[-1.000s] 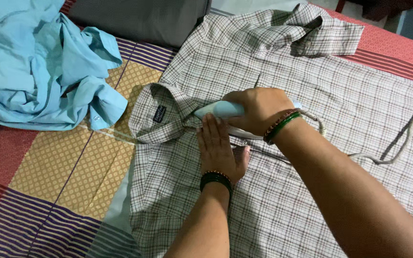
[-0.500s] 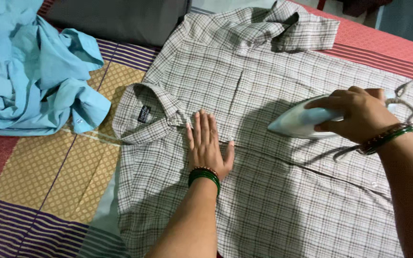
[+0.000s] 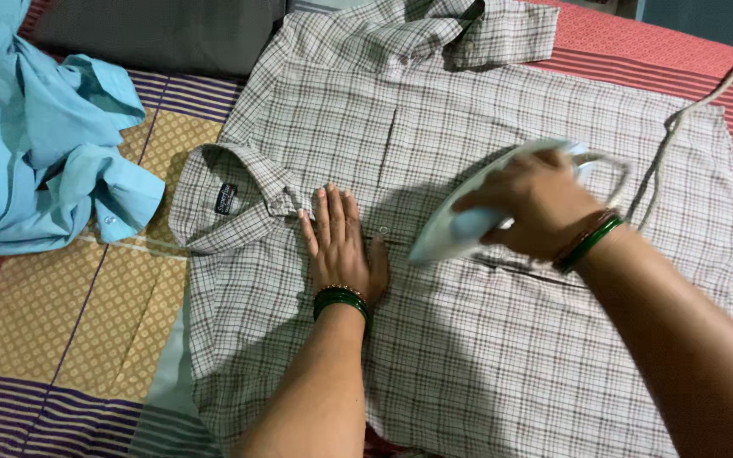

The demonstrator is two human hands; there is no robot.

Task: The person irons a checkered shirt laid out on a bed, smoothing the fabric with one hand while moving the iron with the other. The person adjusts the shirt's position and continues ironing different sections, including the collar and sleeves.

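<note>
A checked grey-and-white shirt [image 3: 468, 356] lies spread flat, collar [image 3: 231, 199] to the left. My left hand [image 3: 339, 242] presses palm-down on its front, just right of the collar, fingers together. Gripped in my right hand [image 3: 536, 203] is a pale blue iron [image 3: 451, 237], blurred by motion, its tip pointing left toward my left hand along the button placket. A grey cord [image 3: 680, 119] trails from the iron toward the upper right.
A crumpled light blue shirt [image 3: 36, 144] lies at the upper left. Underneath is a patterned cloth [image 3: 86, 297] in yellow, red and purple stripes. A dark grey cushion [image 3: 154, 34] sits at the top.
The iron first swung away to the right, off the collar area, and now comes back left toward my left hand. My left hand stays pressed on the shirt. The view shifted slightly.
</note>
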